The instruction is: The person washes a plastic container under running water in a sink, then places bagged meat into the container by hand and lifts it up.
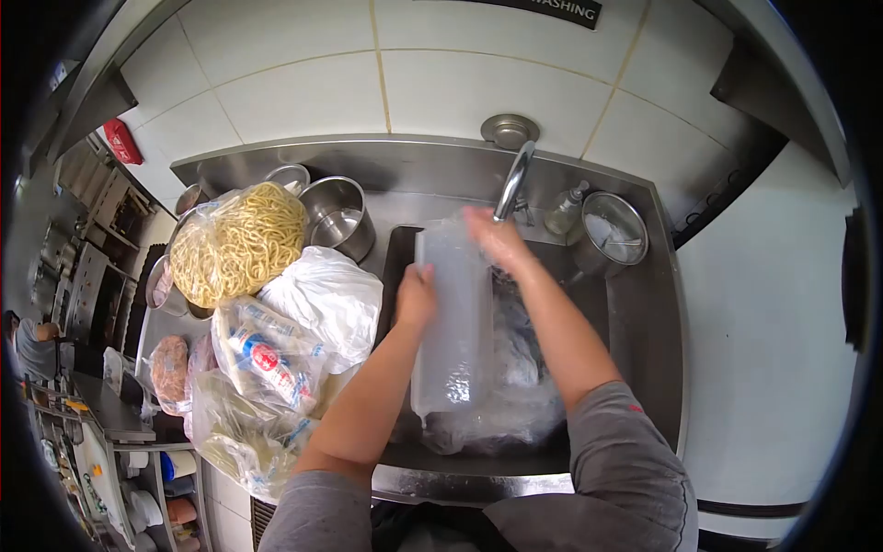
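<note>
My left hand (417,296) grips the left side of a long, translucent plastic container (451,322), which is tilted over the sink (589,359). My right hand (497,241) is at the container's upper right end, just under the curved tap (515,181). Motion smears its fingers, so their closure is unclear. Below and to the right of the container, crumpled clear plastic (520,396) lies in the sink and looks wet.
Left of the sink are a bag of yellow noodles (241,244), a steel pot (338,221), a white plastic bag (326,299) and several other food bags. A soap bottle (566,209) and a steel container (611,235) stand at the back right. Far left, a person (37,345) is visible.
</note>
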Action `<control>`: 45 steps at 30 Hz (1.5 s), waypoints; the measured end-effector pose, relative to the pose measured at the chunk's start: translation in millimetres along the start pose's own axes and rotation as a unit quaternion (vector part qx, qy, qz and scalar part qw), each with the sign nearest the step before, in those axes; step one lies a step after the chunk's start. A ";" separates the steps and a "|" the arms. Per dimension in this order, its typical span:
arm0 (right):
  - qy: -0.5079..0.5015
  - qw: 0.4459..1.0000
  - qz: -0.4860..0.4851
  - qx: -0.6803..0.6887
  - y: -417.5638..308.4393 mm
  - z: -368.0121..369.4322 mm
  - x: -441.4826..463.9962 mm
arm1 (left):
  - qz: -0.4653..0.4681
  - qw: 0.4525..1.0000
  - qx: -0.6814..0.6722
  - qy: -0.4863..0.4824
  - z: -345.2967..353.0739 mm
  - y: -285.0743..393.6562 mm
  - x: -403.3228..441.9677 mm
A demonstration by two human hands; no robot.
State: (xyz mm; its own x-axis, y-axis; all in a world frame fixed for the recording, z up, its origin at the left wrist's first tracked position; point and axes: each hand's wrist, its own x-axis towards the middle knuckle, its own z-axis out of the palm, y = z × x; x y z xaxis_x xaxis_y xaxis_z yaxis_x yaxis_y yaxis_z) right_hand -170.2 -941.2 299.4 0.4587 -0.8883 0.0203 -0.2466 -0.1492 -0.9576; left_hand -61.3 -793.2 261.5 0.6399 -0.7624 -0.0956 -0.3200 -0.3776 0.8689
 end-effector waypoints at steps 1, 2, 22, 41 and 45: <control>0.080 0.993 -0.061 -0.061 20.2 -20.5 18.9 | 0.028 0.999 -0.011 -0.011 8.5 -0.5 1.0; 0.121 0.992 -0.012 -0.035 43.9 -42.8 45.5 | 0.055 0.998 -0.021 -0.021 19.0 1.9 -0.9; 0.102 0.967 0.215 0.092 92.5 -100.9 -248.5 | 0.153 0.952 -0.257 0.065 -61.8 28.9 -149.8; 0.361 0.839 0.265 -0.310 32.0 129.8 -748.5 | 0.072 0.811 -0.578 -0.053 -207.1 60.8 -287.7; 0.392 0.853 0.237 -0.249 28.3 160.2 -782.2 | 0.253 0.850 -0.460 -0.040 -172.3 43.4 -322.9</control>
State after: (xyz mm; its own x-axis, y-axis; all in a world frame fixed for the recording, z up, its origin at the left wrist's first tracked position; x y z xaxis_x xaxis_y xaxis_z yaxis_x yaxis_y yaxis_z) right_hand -399.3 -181.1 210.3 -0.4574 -0.8885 0.0366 -0.6670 0.3155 -0.6750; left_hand -161.4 -472.9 413.9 0.5216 -0.7524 0.4023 0.1657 0.5519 0.8173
